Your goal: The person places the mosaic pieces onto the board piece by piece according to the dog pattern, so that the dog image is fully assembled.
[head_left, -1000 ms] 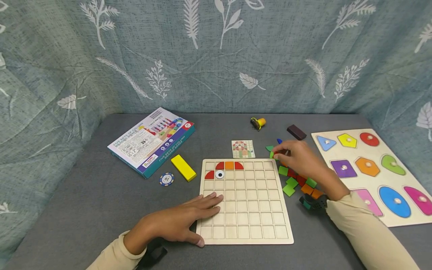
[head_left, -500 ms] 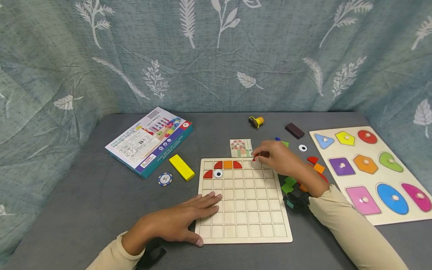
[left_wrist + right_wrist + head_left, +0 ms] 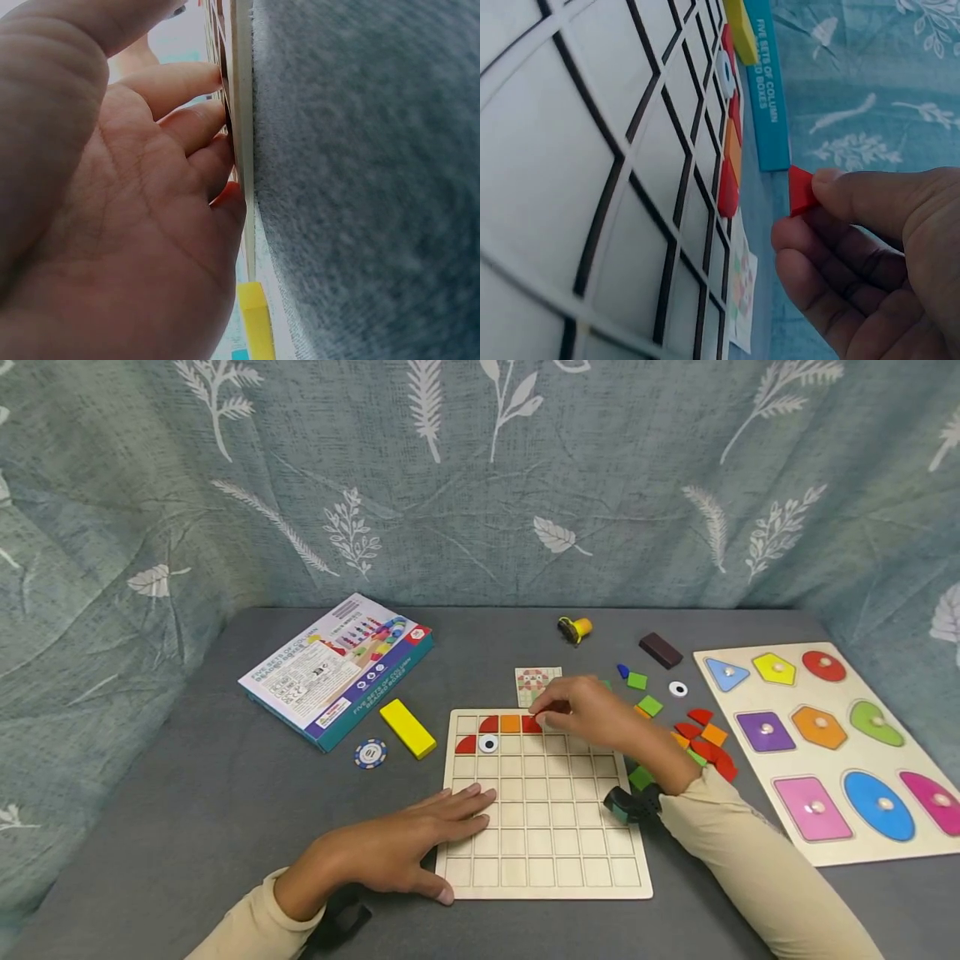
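My left hand (image 3: pixel 405 843) rests with fingers spread on the lower left of the wooden grid board (image 3: pixel 558 814), its thumb at the front edge. In the right wrist view, thumb and fingertips of my right hand (image 3: pixel 862 240) pinch a small red tile (image 3: pixel 801 191) with a pointed corner. In the head view that hand is over the board's far row. Set in the grid are red quarter-circle tiles (image 3: pixel 466 745), an orange square tile (image 3: pixel 510 724) and a round eye tile (image 3: pixel 488 743). A small pattern card (image 3: pixel 529 683) lies behind the board, partly covered by my right hand.
Loose green, orange and red tiles (image 3: pixel 705 748) lie right of the board, with another eye tile (image 3: pixel 678 689). Farther right is a knobbed shape board (image 3: pixel 757 764). At left are a box (image 3: pixel 337 672), a yellow block (image 3: pixel 408 729) and a poker chip (image 3: pixel 371 753). A dark block (image 3: pixel 661 650) stands behind.
My right hand has moved left from the loose tiles to above the board's far row, carrying the red tile. The left hand stays where it was.
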`<state>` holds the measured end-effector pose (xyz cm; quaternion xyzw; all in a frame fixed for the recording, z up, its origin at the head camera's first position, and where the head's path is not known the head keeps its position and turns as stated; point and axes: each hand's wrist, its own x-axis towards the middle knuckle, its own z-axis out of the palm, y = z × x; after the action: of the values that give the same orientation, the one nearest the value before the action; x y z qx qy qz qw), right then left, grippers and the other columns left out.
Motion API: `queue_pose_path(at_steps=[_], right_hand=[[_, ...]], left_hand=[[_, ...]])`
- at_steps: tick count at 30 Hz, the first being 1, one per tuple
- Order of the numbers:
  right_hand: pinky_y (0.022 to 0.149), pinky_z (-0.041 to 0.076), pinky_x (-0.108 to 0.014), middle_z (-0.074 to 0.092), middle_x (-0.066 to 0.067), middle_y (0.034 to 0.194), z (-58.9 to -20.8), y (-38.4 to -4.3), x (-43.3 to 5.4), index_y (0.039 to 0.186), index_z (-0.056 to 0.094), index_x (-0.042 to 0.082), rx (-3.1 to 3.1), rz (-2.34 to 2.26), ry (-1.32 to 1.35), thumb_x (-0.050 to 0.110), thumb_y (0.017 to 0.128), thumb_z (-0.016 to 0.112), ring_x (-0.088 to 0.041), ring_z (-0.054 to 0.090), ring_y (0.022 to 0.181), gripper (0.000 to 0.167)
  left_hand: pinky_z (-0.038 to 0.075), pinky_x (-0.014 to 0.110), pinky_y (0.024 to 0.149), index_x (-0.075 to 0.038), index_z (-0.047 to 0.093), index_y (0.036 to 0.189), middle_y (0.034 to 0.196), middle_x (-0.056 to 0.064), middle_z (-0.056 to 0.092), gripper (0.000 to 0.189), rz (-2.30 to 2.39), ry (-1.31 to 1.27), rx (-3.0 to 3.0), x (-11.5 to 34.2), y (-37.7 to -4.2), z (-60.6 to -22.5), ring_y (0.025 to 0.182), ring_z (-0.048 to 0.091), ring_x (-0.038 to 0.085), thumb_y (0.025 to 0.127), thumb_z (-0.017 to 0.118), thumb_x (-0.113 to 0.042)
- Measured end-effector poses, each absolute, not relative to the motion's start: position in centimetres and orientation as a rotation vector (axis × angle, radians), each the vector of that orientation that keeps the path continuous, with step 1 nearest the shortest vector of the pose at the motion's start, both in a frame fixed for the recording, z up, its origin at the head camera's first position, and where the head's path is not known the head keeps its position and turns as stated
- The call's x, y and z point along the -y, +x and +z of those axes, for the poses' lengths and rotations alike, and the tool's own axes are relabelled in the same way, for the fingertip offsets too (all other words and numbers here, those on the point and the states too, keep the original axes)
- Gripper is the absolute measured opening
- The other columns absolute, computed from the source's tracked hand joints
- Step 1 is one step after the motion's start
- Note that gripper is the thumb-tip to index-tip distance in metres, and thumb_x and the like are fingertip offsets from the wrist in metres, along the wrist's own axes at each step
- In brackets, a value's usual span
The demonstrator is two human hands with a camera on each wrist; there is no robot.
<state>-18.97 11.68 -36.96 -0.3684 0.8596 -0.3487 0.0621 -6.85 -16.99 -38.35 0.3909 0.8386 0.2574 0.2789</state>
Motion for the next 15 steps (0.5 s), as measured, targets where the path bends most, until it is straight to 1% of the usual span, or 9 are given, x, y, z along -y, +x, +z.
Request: queue_pose_path(at_steps=[4,6,12,15], right_hand=[[0.064,0.048,-0.028,0.068,-0.004,0.094,-37.1,-18.9,-10.9,0.100,0.075,0.003,-2.586,-1.073,-1.172,-0.001,0.090,0.067,-0.012,0.056,0.073,0.013],[0.063,0.048,-0.027,0.068,-0.004,0.093,-37.2,-18.9,-10.4,0.099,0.075,0.003,-2.583,-1.058,-1.184,-0.001,0.089,0.067,-0.012,0.056,0.073,0.013],[0.069,0.050,-0.026,0.070,-0.002,0.093,-37.5,-18.8,-9.0,0.097,0.076,0.005,-2.556,-0.958,-1.205,0.003,0.089,0.069,-0.011,0.060,0.079,0.011],[0.069,0.050,-0.025,0.070,-0.001,0.092,-37.5,-18.7,-8.5,0.095,0.075,0.006,-2.527,-0.934,-1.192,0.003,0.089,0.069,-0.009,0.059,0.078,0.010]], left_hand=[[0.009,0.039,0.118,-0.007,0.036,0.150,0.162,-0.004,0.011,0.082,0.691,1.053,-2.251,17.0,-6.9,-38.4,0.147,0.002,0.016,0.082,0.079,-0.026],[0.009,0.040,0.118,-0.007,0.036,0.150,0.162,-0.004,0.010,0.082,0.691,1.053,-2.249,17.0,-6.9,-38.4,0.147,0.002,0.016,0.082,0.078,-0.027],[0.009,0.041,0.118,-0.007,0.036,0.150,0.162,-0.003,0.010,0.083,0.688,1.053,-2.249,17.0,-6.9,-38.4,0.147,0.001,0.017,0.082,0.078,-0.027],[0.009,0.041,0.118,-0.007,0.036,0.150,0.162,-0.004,0.010,0.083,0.684,1.049,-2.250,17.0,-6.9,-38.4,0.147,0.001,0.016,0.082,0.078,-0.027]])
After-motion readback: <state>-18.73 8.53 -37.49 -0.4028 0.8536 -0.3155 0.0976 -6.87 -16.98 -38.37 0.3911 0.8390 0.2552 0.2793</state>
